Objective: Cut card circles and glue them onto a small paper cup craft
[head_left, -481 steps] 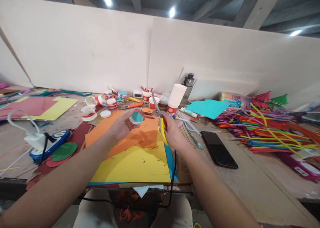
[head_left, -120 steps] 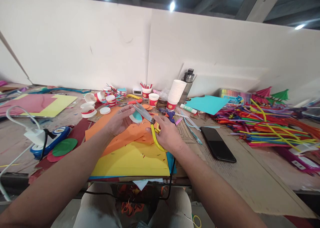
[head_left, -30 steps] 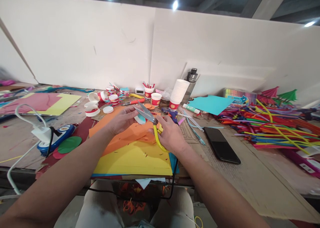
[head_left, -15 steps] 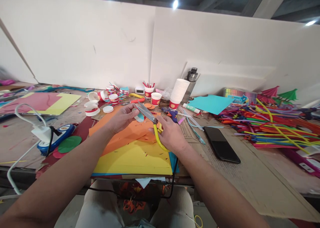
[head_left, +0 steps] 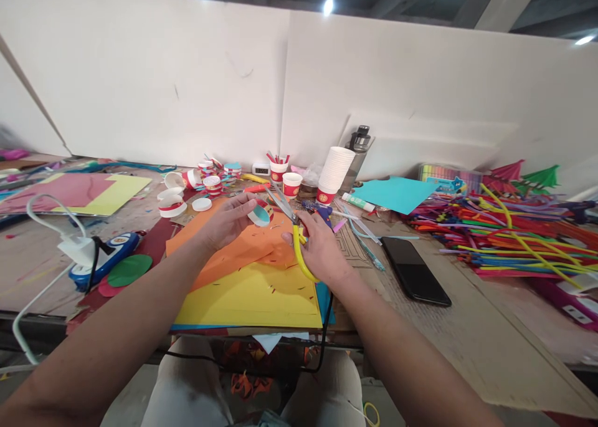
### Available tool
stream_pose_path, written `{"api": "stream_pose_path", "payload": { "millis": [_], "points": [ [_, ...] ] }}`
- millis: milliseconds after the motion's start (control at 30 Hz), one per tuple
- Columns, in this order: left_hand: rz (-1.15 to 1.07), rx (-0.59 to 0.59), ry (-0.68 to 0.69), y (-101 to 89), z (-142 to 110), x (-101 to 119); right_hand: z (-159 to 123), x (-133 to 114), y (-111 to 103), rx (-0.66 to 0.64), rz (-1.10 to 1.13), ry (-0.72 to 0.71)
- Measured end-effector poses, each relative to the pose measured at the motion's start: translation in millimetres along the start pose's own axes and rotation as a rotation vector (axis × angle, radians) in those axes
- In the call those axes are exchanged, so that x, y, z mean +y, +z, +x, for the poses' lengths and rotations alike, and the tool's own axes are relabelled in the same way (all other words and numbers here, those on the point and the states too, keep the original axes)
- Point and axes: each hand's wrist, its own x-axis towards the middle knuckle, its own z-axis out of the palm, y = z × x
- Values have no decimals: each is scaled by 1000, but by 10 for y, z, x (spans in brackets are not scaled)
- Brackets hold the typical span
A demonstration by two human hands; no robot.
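the left hand (head_left: 230,220) pinches a short paper cup piece (head_left: 262,215), blue inside, in its fingers. the right hand (head_left: 322,246) curls its fingers around yellow-handled scissors (head_left: 297,239).

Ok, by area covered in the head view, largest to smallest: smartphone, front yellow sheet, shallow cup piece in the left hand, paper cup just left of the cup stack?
1. front yellow sheet
2. smartphone
Not ranked: shallow cup piece and paper cup look alike in size; the piece seems nearer the camera.
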Motion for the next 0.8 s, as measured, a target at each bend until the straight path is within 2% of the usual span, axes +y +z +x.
{"api": "stream_pose_path", "payload": {
  "millis": [233, 367, 567, 800],
  "points": [
    [24, -12, -1, 31, -23, -21, -22, -33, 17, -87, -69, -12],
    [0, -56, -20, 51, -33, -29, -22, -38, 19, -88, -122, -8],
    [34, -9, 66, 29, -3, -14, -15, -44, 9, -73, -147, -19],
    [136, -50, 86, 16, 8, -54, -21, -29, 19, -75, -150, -29]
  ]
}}
